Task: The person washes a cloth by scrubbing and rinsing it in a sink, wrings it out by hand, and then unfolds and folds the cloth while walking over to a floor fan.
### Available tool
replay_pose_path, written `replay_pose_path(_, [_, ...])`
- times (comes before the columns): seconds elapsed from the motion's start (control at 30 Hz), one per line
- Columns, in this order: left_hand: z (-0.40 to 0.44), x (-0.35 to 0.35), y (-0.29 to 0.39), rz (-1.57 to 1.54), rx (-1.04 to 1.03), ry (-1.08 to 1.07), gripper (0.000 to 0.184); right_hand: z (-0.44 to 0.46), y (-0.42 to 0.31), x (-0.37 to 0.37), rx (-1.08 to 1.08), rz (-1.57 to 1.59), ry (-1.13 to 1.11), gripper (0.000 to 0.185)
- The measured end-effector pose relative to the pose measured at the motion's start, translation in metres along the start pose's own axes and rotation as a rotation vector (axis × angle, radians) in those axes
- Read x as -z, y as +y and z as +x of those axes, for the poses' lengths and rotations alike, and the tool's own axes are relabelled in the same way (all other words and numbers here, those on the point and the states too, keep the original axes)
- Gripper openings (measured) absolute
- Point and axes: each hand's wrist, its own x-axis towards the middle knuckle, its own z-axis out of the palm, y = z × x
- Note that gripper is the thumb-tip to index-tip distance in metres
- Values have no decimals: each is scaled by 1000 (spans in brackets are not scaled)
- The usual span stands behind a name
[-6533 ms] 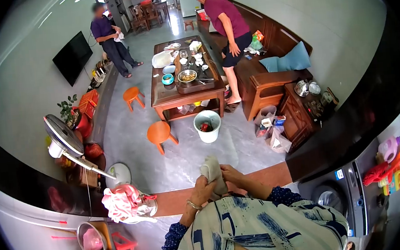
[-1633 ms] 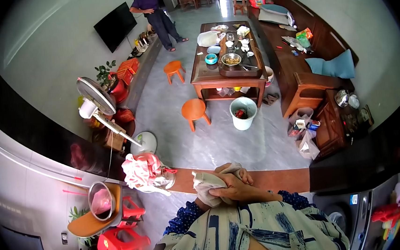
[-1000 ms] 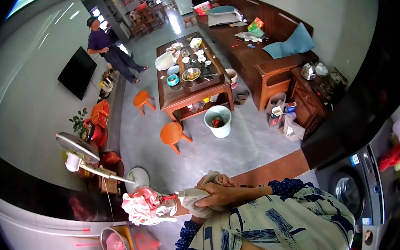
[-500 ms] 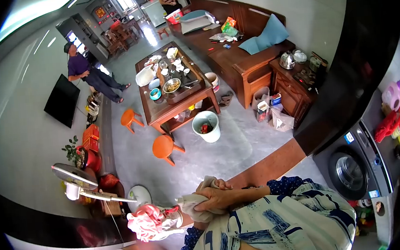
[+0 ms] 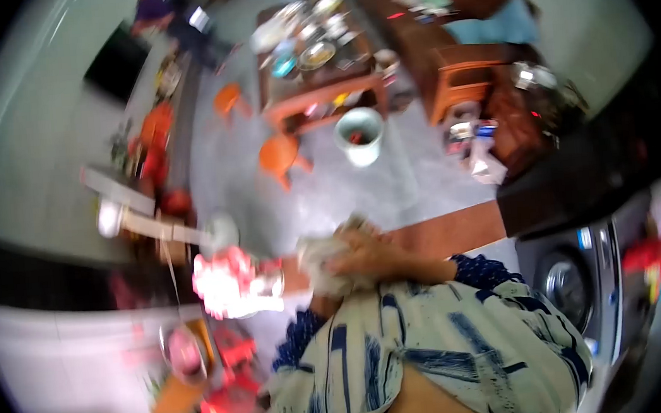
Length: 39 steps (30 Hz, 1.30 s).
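A pale, crumpled cloth (image 5: 321,263) is bunched up in front of my body, at the lower middle of the view. My right hand (image 5: 369,251) wraps over it from the right, fingers closed on the fabric. Below and behind the cloth, my left hand (image 5: 325,305) shows only around the wrist; its fingers are mostly covered, and it appears to grip the same cloth. Motion blur smears the fine detail of both hands. I wear a white and blue patterned apron (image 5: 442,345) over dark dotted sleeves.
A pink and white bundle (image 5: 235,282) and a fan (image 5: 117,211) stand left. Ahead are a white bucket (image 5: 360,136), orange stools (image 5: 280,156) and a cluttered low table (image 5: 322,94). A washing machine (image 5: 569,281) stands right. A person (image 5: 176,20) is at the far left.
My view has tilted downward, so the room's things sit higher in the picture and a red item and more of the lower left show. Both hands stay at the cloth.
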Motion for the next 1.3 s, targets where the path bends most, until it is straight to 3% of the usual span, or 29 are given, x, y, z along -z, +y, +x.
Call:
replay_pose_path(0.03, [5, 9, -2, 0, -37, 30, 30, 1, -10, 0, 31, -256, 98, 30])
replay_pose_path(0.1, [10, 29, -5, -20, -103, 118, 31, 15, 10, 4, 110, -124, 144, 28])
replay_pose_path(0.13, [12, 40, -9, -26, -132, 159, 32, 25, 31, 8, 88, 268, 135, 28])
replay_pose_path(0.2, [8, 63, -15, -88, -145, 237, 33, 35, 38, 8, 43, 583, 166, 28])
replay_pose_path(0.3, [-10, 100, -12, -250, -27, 278, 36, 45, 41, 20, 127, 651, 200, 30])
replay_pose_path(0.33, [-18, 114, -9, -323, 44, 268, 36, 49, 39, 26, 104, 644, 201, 30])
replay_pose_path(0.37, [-33, 119, -2, -172, 42, 288, 35, 54, 32, 32, 159, 551, 175, 29])
replay_pose_path(0.4, [-42, 138, -5, -280, 50, 147, 32, 55, 30, 35, 206, 461, 150, 28])
replay_pose_path(0.47, [-68, 153, -9, -195, 30, 272, 25, 66, 24, 33, 256, 289, 236, 28])
replay_pose_path(0.53, [-86, 170, -9, -261, 13, 288, 20, 80, 17, 23, 138, 492, 338, 31])
replay_pose_path(0.6, [-98, 201, -18, -434, -30, 410, 16, 97, 34, 22, 164, 480, 224, 32])
replay_pose_path(0.83, [-130, 218, 6, -436, -151, 480, 14, 112, 50, -34, 118, 494, 162, 33])
replay_pose_path(1.17, [-93, 243, 14, -536, -134, 485, 13, 156, 52, -41, -138, 498, 86, 29])
replay_pose_path(1.3, [-64, 257, 46, -541, -183, 512, 13, 215, 41, -24, -105, 618, 49, 33])
